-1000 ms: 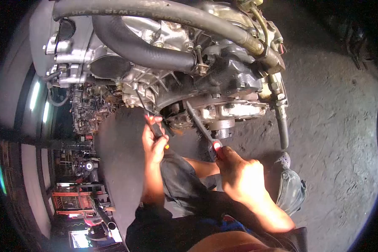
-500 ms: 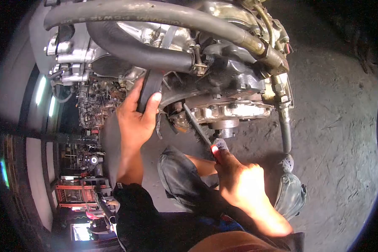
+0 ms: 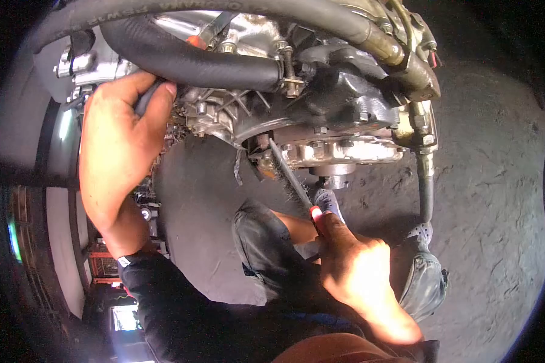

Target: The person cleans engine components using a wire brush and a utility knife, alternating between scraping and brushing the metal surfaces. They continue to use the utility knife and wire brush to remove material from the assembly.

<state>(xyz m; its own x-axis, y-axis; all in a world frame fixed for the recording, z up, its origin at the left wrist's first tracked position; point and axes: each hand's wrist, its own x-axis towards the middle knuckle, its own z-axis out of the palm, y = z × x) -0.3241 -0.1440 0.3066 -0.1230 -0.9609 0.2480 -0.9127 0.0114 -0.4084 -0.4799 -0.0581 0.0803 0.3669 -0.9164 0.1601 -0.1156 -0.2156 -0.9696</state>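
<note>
My left hand (image 3: 118, 151) is closed round a dark handle (image 3: 148, 97) under the thick black hose (image 3: 194, 65). A flat metal strip (image 3: 218, 25) with an orange patch shows above that hose, apparently in line with the handle. My right hand (image 3: 354, 254) grips a slim grey tool (image 3: 289, 172) with a red handle end; dark bristles seem to stick out along its side. The tool's tip is at the left end of the metal flange (image 3: 339, 153) on the engine-like assembly, beside a small bolt (image 3: 262, 140).
A long grey hose (image 3: 284, 15) arches across the top. Another hose with metal fittings (image 3: 426, 187) hangs at the right. My knees, in grey trousers (image 3: 266, 242), are below the assembly, over the dark floor (image 3: 490, 242). An orange frame (image 3: 105, 266) stands at the lower left.
My left hand has moved left and up, tilting the dark handle under the hose. An orange patch now shows above the hose. The right hand's tool remains at the flange's left end.
</note>
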